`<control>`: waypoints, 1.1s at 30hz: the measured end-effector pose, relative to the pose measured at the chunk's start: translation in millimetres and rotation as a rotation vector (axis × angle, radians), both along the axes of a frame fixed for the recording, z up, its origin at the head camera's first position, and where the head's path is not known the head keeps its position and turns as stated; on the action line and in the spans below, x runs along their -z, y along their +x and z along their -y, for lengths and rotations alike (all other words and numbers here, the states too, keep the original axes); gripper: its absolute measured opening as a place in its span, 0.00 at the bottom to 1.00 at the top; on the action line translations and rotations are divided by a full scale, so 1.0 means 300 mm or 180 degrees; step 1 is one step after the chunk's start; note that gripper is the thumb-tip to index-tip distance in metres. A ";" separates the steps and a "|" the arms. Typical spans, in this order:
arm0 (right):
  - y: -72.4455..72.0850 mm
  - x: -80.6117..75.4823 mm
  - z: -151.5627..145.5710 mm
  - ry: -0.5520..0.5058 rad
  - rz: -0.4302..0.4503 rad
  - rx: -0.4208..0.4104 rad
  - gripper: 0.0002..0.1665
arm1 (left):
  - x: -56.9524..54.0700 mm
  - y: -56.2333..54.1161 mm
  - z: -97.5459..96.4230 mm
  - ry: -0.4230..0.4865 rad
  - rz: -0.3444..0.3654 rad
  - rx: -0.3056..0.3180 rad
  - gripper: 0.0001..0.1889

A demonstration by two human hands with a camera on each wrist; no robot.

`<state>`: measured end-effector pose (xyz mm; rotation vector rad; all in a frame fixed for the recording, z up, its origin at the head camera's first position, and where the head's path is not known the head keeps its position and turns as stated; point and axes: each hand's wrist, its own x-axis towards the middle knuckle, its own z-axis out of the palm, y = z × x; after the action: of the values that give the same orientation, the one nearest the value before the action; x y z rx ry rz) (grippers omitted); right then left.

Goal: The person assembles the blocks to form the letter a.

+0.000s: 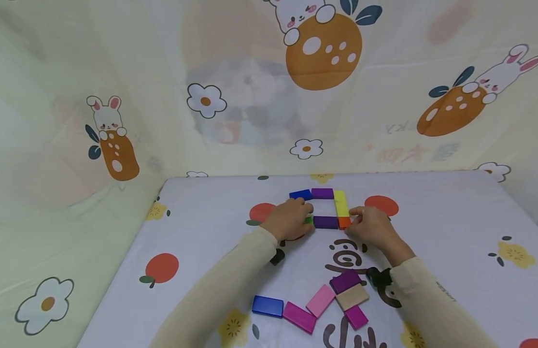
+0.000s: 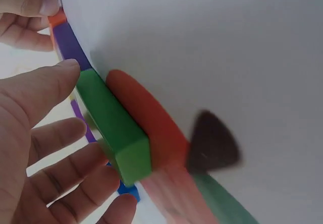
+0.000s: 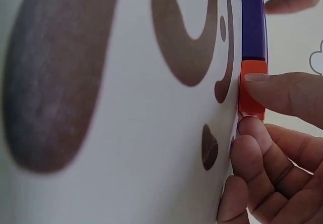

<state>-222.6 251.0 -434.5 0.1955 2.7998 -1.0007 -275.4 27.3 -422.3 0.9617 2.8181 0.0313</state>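
In the head view, toy blocks form a rectangular outline on the table. My left hand (image 1: 289, 220) is at its left side, over a green block (image 2: 113, 123). The left thumb touches the green block's end beside a purple block (image 1: 326, 222), with curled fingers along its far side. At the near right corner, my right hand (image 1: 373, 226) holds an orange block (image 3: 252, 90) between the thumb, laid on its face, and the fingertips at its end. A yellow block (image 1: 340, 203) runs back from the orange one. Another purple block (image 1: 322, 194) and a blue block (image 1: 300, 195) make the far side.
Nearer the person lie loose blocks: a blue block (image 1: 267, 306), a magenta block (image 1: 300, 317), a pink block (image 1: 320, 300), a purple block (image 1: 345, 281), a tan block (image 1: 352, 297) and a smaller magenta block (image 1: 356, 317). A printed cloth covers the table (image 1: 199, 227); a patterned curtain (image 1: 247, 130) hangs behind.
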 end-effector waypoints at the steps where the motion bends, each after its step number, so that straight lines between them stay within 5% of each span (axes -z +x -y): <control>1: -0.001 0.002 0.001 -0.0008 0.0004 0.0000 0.35 | 0.002 -0.002 -0.009 -0.0021 -0.0021 0.0028 0.27; 33: 0.005 -0.001 0.003 0.0004 -0.0022 -0.0035 0.37 | 0.032 0.001 -0.041 0.0037 -0.0196 0.0204 0.19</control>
<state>-221.1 250.0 -434.1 0.1769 2.8047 -0.9994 -275.1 39.7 -431.8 1.0729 2.8436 0.0103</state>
